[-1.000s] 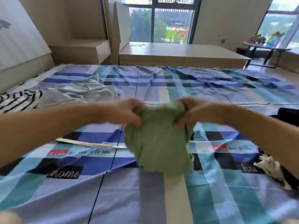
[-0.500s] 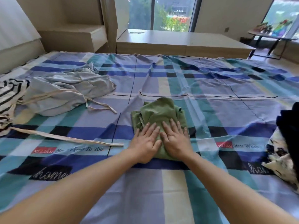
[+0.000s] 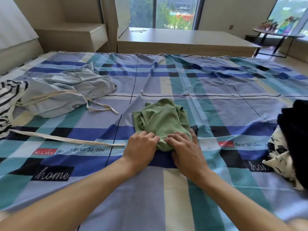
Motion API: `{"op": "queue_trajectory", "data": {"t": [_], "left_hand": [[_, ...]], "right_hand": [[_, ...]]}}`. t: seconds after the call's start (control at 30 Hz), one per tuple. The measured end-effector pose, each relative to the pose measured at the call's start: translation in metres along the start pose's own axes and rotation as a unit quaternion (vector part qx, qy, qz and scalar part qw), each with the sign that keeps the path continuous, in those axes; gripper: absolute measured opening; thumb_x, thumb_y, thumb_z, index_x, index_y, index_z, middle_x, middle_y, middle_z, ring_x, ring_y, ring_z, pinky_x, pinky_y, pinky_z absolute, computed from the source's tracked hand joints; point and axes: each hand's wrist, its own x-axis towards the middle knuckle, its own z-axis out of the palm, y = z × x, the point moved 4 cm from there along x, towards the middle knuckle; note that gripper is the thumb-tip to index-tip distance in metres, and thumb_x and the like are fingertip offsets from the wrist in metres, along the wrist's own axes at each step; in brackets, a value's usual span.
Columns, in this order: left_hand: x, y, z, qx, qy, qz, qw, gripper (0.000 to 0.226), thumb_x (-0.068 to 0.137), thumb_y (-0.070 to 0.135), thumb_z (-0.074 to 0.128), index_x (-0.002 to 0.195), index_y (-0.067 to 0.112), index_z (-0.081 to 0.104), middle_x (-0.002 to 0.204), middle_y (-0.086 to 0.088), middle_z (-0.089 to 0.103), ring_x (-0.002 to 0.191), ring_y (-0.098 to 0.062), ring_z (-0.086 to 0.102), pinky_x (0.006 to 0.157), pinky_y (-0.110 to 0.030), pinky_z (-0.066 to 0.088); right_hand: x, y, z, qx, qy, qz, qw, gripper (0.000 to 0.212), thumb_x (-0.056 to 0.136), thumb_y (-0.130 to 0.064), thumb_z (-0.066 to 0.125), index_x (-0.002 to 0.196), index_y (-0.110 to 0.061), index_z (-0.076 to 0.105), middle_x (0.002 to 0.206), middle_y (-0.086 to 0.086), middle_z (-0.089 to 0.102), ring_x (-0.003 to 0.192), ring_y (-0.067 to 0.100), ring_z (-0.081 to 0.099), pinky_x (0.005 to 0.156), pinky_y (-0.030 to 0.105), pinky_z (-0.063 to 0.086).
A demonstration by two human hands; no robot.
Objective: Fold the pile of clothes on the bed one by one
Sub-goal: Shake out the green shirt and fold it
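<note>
A folded green garment (image 3: pixel 162 120) lies on the plaid bedsheet (image 3: pixel 208 100) in the middle of the bed. My left hand (image 3: pixel 141 145) sits at its near left corner, fingers curled onto the cloth's edge. My right hand (image 3: pixel 183 147) lies over the near right part, fingers bent round the bunched near edge and thumb along the right side. To the left lies a crumpled pale blue garment (image 3: pixel 66 92) with cream ties (image 3: pixel 66 139), and beyond it a black-and-white striped one (image 3: pixel 8 104).
A dark garment (image 3: pixel 295 135) on a black-and-white patterned cloth (image 3: pixel 280 160) lies at the bed's right edge. Behind the bed stand a low wooden platform (image 3: pixel 183 39) and a cabinet (image 3: pixel 75 35). A small table (image 3: pixel 276 32) is at the far right by the window.
The green garment, held up in both hands a second ago, was laid on the bed and pressed flat. Both hands have since slid back to its near edge and curled onto it.
</note>
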Motion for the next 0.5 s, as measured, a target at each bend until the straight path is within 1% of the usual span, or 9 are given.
{"op": "queue_trajectory", "data": {"t": [0.07,0.1,0.17,0.23,0.27,0.33,0.4,0.43,0.5], "left_hand": [[0.001,0.006,-0.016,0.008,0.029,0.022,0.999,0.012,0.075,0.015,0.058,0.074,0.025,0.066,0.068,0.006,0.065,0.063,-0.022,0.062,0.055,-0.03,0.042],[0.001,0.011,-0.026,0.005,0.038,0.034,0.999,0.011,0.074,0.014,0.063,0.07,0.025,0.063,0.065,0.006,0.064,0.059,-0.021,0.06,0.053,-0.027,0.038],[0.0,0.03,-0.042,-0.019,0.046,0.057,0.997,0.017,0.069,0.011,0.069,0.068,0.025,0.06,0.06,0.005,0.063,0.052,-0.02,0.059,0.05,-0.024,0.033],[-0.005,0.057,-0.054,-0.054,0.035,0.078,0.995,0.017,0.067,0.013,0.071,0.068,0.025,0.059,0.058,0.004,0.063,0.048,-0.019,0.06,0.048,-0.024,0.037],[-0.009,0.071,-0.059,-0.065,0.029,0.084,0.994,0.017,0.067,0.015,0.072,0.066,0.025,0.058,0.056,0.004,0.062,0.046,-0.017,0.059,0.046,-0.023,0.035],[-0.017,0.097,-0.066,-0.08,0.021,0.086,0.993,0.021,0.065,0.016,0.073,0.064,0.025,0.054,0.053,0.005,0.06,0.041,-0.015,0.057,0.043,-0.021,0.028],[-0.022,0.119,-0.075,-0.109,0.009,0.082,0.991,0.026,0.064,0.013,0.073,0.064,0.025,0.05,0.053,0.004,0.059,0.04,-0.016,0.056,0.042,-0.02,0.026],[-0.024,0.129,-0.075,-0.134,0.0,0.084,0.987,0.027,0.068,0.01,0.07,0.067,0.025,0.047,0.056,0.003,0.06,0.043,-0.02,0.058,0.043,-0.021,0.029],[-0.026,0.148,-0.073,-0.21,-0.065,0.11,0.969,0.02,0.082,0.007,0.061,0.076,0.022,0.049,0.07,-0.005,0.066,0.057,-0.029,0.063,0.051,-0.029,0.042]], "right_hand": [[0.0,0.006,-0.019,0.003,0.034,0.0,0.999,0.025,0.078,-0.012,0.049,0.088,-0.029,0.065,0.088,-0.013,0.068,0.098,0.017,0.063,0.114,0.05,0.026],[-0.001,0.01,-0.03,0.019,0.041,-0.005,0.999,0.021,0.079,-0.011,0.05,0.08,-0.028,0.061,0.08,-0.013,0.065,0.091,0.017,0.063,0.111,0.048,0.029],[-0.01,0.012,-0.051,0.074,0.023,-0.02,0.997,0.016,0.078,-0.016,0.055,0.085,-0.03,0.06,0.085,-0.015,0.063,0.093,0.016,0.06,0.104,0.042,0.035],[-0.024,0.014,-0.068,0.096,-0.038,0.01,0.995,0.032,0.073,-0.029,0.06,0.104,-0.032,0.058,0.103,-0.015,0.057,0.097,0.012,0.053,0.093,0.034,0.04],[-0.031,0.016,-0.077,0.101,-0.06,0.053,0.992,0.038,0.071,-0.031,0.062,0.109,-0.033,0.055,0.103,-0.014,0.055,0.092,0.012,0.053,0.085,0.033,0.043],[-0.05,0.033,-0.092,0.113,-0.07,0.166,0.977,0.029,0.075,-0.032,0.06,0.102,-0.034,0.049,0.084,-0.009,0.059,0.076,0.019,0.055,0.072,0.037,0.048],[-0.074,0.055,-0.102,0.144,-0.1,0.269,0.947,0.021,0.083,-0.046,0.046,0.097,-0.031,0.047,0.07,0.0,0.063,0.068,0.028,0.058,0.068,0.039,0.051],[-0.086,0.061,-0.104,0.183,-0.128,0.314,0.923,0.029,0.087,-0.058,0.04,0.102,-0.033,0.046,0.068,0.006,0.067,0.063,0.031,0.062,0.064,0.036,0.051],[-0.108,0.061,-0.1,0.304,-0.193,0.39,0.847,0.059,0.083,-0.078,0.043,0.131,-0.044,0.036,0.068,0.01,0.073,0.057,0.031,0.07,0.051,0.026,0.045]]}}
